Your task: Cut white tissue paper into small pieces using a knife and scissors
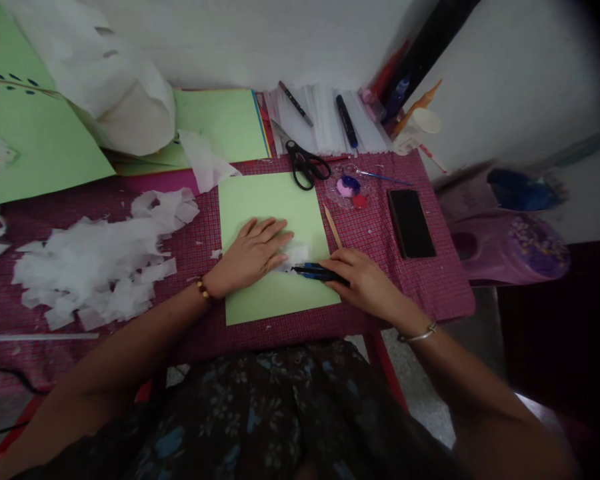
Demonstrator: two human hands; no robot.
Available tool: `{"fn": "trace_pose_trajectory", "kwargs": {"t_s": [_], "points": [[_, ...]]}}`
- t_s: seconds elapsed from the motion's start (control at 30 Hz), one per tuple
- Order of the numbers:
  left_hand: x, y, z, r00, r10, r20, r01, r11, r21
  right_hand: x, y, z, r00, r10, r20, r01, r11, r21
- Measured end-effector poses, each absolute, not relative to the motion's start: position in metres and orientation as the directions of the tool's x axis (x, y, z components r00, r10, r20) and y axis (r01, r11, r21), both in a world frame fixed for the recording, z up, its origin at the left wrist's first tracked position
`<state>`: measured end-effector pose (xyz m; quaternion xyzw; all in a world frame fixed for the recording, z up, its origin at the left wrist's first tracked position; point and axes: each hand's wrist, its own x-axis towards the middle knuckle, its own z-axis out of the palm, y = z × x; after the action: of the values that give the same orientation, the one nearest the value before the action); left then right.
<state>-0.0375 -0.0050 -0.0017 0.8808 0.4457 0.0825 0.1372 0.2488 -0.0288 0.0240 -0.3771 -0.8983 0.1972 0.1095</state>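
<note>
My left hand [257,255] lies flat with fingers spread on a light green sheet of paper [275,197]. Its fingertips rest beside a small whitish translucent piece [297,253] on the sheet. In my right hand [363,277] is a slim black and blue tool [313,271], its exact kind unclear. The tool's narrow tip points left at the lower edge of the whitish piece, where small dark marks show. A wooden pencil-like stick [333,227] lies just beyond my right hand.
Black-handled scissors [305,163] overlap the sheet's top edge. Paint blobs [349,187] and a phone [411,223] are at right. White tissue pieces [95,267] heap at left. White strips [320,120] carrying a black marker [347,121] lie at the back.
</note>
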Motion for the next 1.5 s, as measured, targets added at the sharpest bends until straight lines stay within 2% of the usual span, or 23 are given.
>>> {"fn": "trace_pose_trajectory", "kwargs": {"t_s": [0.53, 0.6, 0.77, 0.83, 1.03, 1.2, 1.5], "points": [[-0.038, -0.006, -0.004, 0.595, 0.803, 0.046, 0.741, -0.57, 0.355, 0.23, -0.016, 0.028, -0.752, 0.659, 0.021, 0.587, 0.684, -0.432], [-0.04, -0.004, -0.003, 0.59, 0.806, 0.055, 0.724, -0.558, 0.406, 0.231, -0.016, 0.029, -0.751, 0.66, 0.022, 0.584, 0.68, -0.443], [-0.056, 0.009, 0.003, 0.604, 0.791, 0.099, 0.583, -0.524, 0.621, 0.245, -0.019, 0.027, -0.706, 0.708, 0.03, 0.614, 0.632, -0.473], [-0.062, 0.014, 0.005, 0.641, 0.76, 0.105, 0.533, -0.539, 0.652, 0.251, -0.021, 0.025, -0.682, 0.73, 0.043, 0.628, 0.615, -0.476], [-0.056, 0.012, 0.011, 0.709, 0.703, 0.047, 0.534, -0.581, 0.614, 0.259, -0.027, 0.024, -0.648, 0.76, 0.052, 0.648, 0.586, -0.487], [-0.044, 0.012, 0.01, 0.703, 0.706, 0.086, 0.538, -0.607, 0.585, 0.258, -0.028, 0.023, -0.637, 0.768, 0.066, 0.654, 0.585, -0.479], [-0.05, 0.013, 0.001, 0.663, 0.732, 0.154, 0.48, -0.574, 0.663, 0.244, -0.017, 0.026, -0.677, 0.734, 0.054, 0.641, 0.624, -0.447]]}}
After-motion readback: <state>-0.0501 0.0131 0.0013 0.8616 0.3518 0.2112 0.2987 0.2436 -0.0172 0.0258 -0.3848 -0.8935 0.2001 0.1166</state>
